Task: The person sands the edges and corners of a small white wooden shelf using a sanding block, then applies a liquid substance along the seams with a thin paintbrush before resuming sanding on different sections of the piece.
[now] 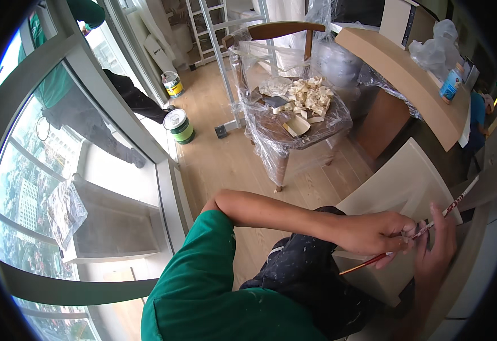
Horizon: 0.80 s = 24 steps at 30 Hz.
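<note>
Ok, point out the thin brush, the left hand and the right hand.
thin brush [457, 201], head view, on its striped handle.
left hand [376, 232], head view, back of the hand.
right hand [439, 250], head view, back of the hand.

Both hands, left hand [373, 232] and right hand [439, 250], gripping a thin brush [430, 225] against a cream panel [399, 190].
</note>
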### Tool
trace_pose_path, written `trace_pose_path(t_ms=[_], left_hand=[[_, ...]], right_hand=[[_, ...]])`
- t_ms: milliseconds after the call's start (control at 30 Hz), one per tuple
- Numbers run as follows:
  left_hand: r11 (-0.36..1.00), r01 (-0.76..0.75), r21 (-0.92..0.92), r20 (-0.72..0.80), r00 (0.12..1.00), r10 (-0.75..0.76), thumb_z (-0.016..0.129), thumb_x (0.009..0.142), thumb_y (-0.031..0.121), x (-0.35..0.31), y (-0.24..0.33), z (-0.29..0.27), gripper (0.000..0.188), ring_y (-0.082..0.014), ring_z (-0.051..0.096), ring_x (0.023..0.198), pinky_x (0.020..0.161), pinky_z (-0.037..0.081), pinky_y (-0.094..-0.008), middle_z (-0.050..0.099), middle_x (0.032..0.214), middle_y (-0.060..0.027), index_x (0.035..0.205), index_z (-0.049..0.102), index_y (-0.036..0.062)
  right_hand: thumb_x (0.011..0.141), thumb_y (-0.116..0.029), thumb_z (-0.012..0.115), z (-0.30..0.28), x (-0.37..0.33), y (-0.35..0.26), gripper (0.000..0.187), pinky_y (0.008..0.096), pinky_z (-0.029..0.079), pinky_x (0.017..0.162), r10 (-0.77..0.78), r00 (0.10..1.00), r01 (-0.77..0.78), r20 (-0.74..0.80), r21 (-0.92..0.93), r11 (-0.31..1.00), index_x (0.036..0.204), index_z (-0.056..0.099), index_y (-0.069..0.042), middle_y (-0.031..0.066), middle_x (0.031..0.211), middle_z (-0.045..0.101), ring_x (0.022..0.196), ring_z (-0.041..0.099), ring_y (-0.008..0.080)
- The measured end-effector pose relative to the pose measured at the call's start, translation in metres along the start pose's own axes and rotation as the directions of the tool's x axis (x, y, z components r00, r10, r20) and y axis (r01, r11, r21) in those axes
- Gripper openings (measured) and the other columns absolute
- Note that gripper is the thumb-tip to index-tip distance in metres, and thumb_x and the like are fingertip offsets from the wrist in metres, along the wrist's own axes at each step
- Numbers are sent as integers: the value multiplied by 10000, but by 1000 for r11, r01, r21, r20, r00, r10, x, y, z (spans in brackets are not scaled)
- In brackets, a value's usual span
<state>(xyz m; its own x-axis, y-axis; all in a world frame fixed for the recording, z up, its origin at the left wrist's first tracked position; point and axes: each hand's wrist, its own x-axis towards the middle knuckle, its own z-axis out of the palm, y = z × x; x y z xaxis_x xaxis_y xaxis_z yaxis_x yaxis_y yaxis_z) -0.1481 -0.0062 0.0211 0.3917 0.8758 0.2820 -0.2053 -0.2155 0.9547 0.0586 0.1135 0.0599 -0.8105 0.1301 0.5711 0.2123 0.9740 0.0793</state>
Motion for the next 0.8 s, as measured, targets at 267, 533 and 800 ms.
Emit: trace_pose_path(t_ms=[267,533,800], left_hand=[[572,163,804,-530,633,564,800,911,217,-67,-62,-90,461,-222,634,897,803,512,-356,649,987,-106,1274,612,4],[262,858,442,-791,235,565,954,632,533,-159,-175,-254,1339,-441,404,1430,1179,352,-504,399,1542,-302,1587,218,-52],[174,958,229,-892,136,431,899,611,651,-139,-194,-304,1326,-377,519,1319,1126,362,-497,564,1408,-187,1596,272,21]], right_hand=[[1095,-209,445,6,-54,14,273,385,518,825,392,892,-236,-225,508,828,1177,558,25,204,1153,677,992,641,279],[1103,-490,399,11,-122,1,554,324,495,756,633,763,-368,-133,716,594,1161,584,29,207,1126,680,924,639,216],[1116,-295,361,33,-135,-8,372,358,504,791,626,762,-315,-165,750,581,1141,543,28,206,1049,665,842,607,205]])
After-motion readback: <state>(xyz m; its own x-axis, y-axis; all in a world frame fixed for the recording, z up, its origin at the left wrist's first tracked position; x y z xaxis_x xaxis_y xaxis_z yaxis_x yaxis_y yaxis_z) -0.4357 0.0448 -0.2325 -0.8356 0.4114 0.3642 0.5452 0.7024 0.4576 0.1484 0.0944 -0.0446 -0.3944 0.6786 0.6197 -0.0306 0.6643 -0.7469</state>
